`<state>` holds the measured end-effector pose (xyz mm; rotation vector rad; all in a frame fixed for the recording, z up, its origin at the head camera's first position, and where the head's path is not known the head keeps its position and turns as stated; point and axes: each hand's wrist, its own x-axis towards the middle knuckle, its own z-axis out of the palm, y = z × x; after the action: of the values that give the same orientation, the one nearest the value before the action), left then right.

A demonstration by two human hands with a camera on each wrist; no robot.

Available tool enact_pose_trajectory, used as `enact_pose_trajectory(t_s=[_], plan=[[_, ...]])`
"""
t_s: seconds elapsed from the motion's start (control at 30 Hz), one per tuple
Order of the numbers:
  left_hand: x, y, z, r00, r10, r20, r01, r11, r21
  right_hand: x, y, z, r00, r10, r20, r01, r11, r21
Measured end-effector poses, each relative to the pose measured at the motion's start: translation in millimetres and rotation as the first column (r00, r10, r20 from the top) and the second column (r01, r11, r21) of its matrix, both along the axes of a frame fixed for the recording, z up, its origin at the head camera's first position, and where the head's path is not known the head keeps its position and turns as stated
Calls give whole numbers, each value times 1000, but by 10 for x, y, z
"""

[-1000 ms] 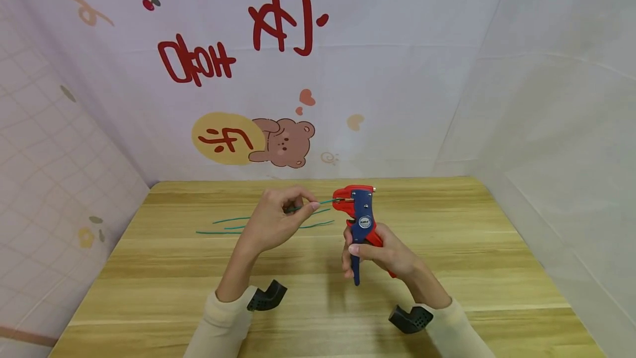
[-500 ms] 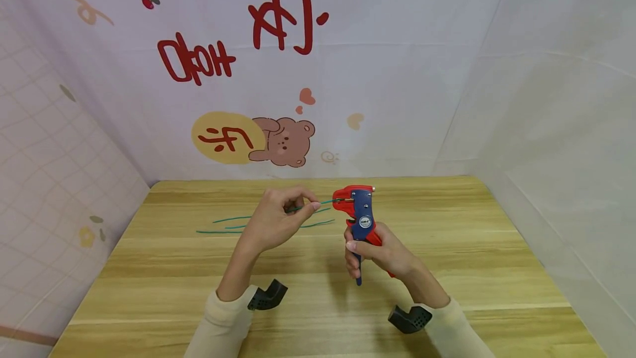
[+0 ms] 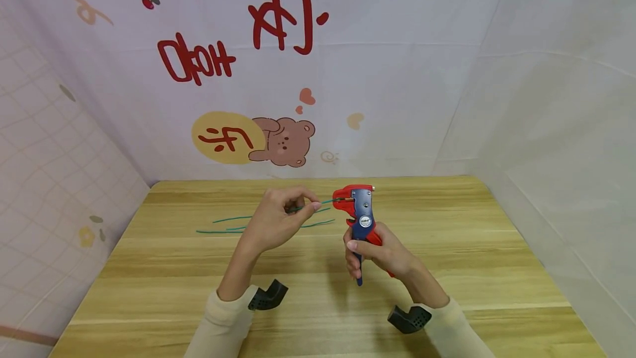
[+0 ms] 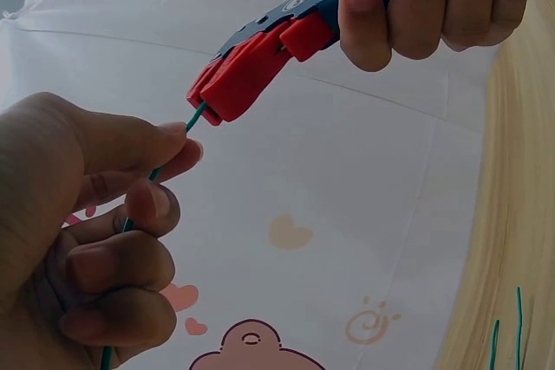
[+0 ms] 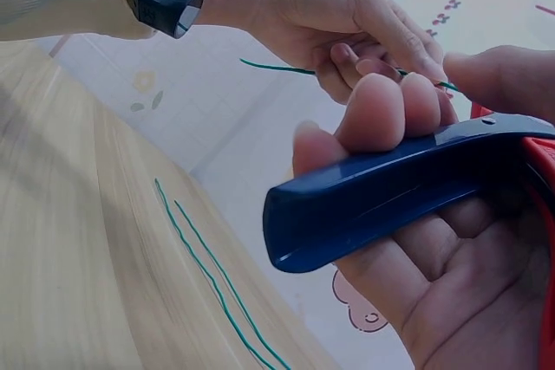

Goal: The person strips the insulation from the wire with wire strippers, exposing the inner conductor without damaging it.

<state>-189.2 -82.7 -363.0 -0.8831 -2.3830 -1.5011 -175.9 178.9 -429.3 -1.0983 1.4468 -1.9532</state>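
My left hand (image 3: 275,220) pinches a thin green wire (image 4: 198,115) between thumb and index finger, the other fingers curled below. The wire's end runs into the mouth of the wire stripper (image 3: 364,204), a red and blue tool held above the table. Gripping its handles is my right hand (image 3: 385,248). In the right wrist view the fingers wrap over the blue handle (image 5: 390,205). Inside the red head (image 4: 243,75), the wire's tip is too small to make out. Beyond the left hand, the wire's tail (image 5: 277,67) hangs free.
Several loose green wires (image 3: 218,231) lie on the wooden table (image 3: 164,269) behind and left of my left hand, partly hidden by it. A printed cloth wall (image 3: 397,70) stands along the far edge, with cloth at both sides. Black wrist devices (image 3: 268,295) sit on both sleeves.
The right hand's fingers have closed a little more around the blue handle, which shifted slightly right. The left hand and its wire look nearly still.
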Motion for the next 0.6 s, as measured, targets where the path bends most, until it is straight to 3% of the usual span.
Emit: enact_pose_trajectory(t_s=[0.23, 0.6], plan=[[-1, 9, 5, 1000, -1, 13, 1, 1000, -11, 4, -8, -1, 1000, 12, 3, -12, 1000, 6], [-10, 6, 14, 1000, -9, 16, 9, 1000, -17, 38, -32, 8, 998, -42, 41, 41, 999, 28]])
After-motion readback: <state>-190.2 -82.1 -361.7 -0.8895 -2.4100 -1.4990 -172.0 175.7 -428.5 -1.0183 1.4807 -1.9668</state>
